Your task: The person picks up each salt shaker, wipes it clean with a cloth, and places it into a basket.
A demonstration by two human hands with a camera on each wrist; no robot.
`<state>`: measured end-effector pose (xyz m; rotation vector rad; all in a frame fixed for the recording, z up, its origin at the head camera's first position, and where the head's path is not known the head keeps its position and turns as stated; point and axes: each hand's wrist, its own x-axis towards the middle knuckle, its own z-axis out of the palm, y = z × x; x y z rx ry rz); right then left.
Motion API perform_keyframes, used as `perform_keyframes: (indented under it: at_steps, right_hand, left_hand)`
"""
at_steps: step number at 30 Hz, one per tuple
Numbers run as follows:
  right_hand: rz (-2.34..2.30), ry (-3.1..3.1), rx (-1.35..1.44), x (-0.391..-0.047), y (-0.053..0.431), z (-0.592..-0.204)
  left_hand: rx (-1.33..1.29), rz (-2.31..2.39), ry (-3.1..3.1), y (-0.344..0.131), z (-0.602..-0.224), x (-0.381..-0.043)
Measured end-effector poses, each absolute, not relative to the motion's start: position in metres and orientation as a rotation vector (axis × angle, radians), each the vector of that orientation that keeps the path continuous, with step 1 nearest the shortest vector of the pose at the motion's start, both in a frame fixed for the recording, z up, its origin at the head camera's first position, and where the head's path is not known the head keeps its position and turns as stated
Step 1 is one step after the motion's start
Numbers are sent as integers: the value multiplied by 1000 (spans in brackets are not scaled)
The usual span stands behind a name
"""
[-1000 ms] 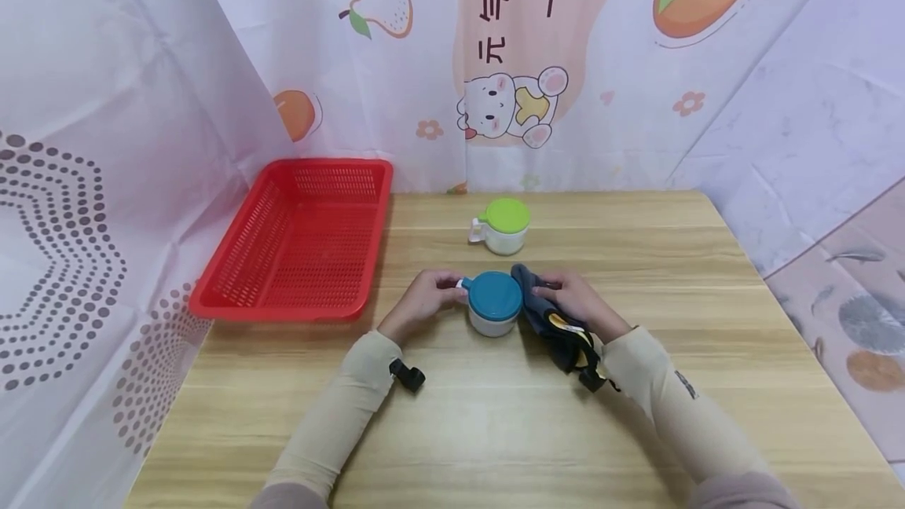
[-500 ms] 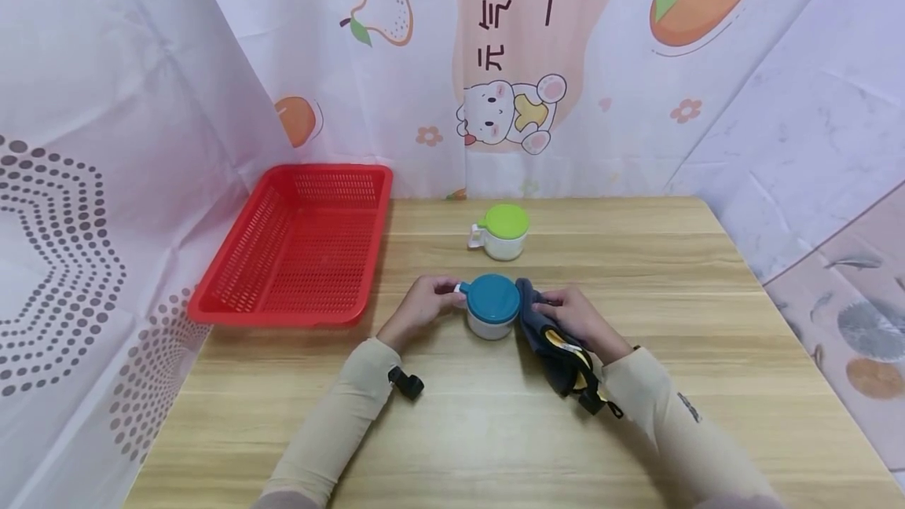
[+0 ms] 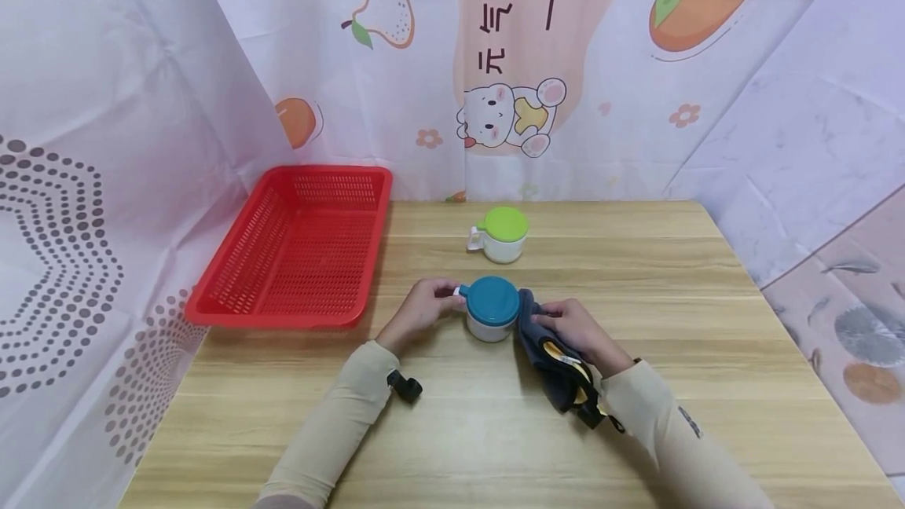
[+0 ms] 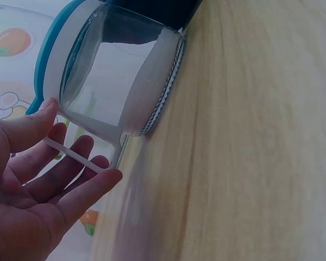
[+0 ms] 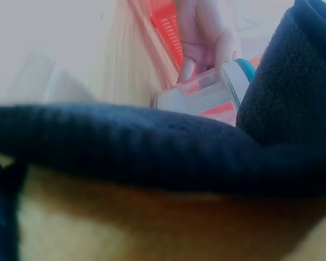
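Note:
A clear spice jar (image 3: 489, 330) with a blue lid (image 3: 492, 301) and a white handle stands upright on the table. My left hand (image 3: 423, 309) holds its white handle (image 4: 79, 157), thumb near the lid and fingers curled around the handle's outer side. In my right hand (image 3: 580, 330) is a dark grey-blue cloth (image 3: 540, 348), bunched and held against the jar's right side. Close up, the cloth (image 5: 130, 147) covers much of the right wrist view and hides my right fingers there. Behind stands a second jar (image 3: 503, 250) with a green lid, touched by neither hand.
A red perforated basket (image 3: 283, 319) sits at the left of the wooden table (image 3: 459, 446). Printed curtains (image 3: 601, 140) hang behind the table's far edge and along both sides. Small black cameras are strapped at both wrists.
The cloth and my right hand have slid slightly toward me along the jar's right side. My left hand keeps its hold on the handle. The head view has tilted a little.

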<state>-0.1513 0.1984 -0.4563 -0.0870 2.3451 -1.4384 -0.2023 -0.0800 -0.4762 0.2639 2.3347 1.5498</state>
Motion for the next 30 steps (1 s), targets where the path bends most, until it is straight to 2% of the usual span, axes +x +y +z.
perform_keyframes:
  at_steps: [18,30]
  right_hand:
    - [-1388,2352,-181,-137,190,-444]
    - [-1366,2313,-268,-137,194,-451]
  left_hand:
    - [376,1497,2368,-88,-478,-206]
    - [392,1481,2376,-88,-479,-205]
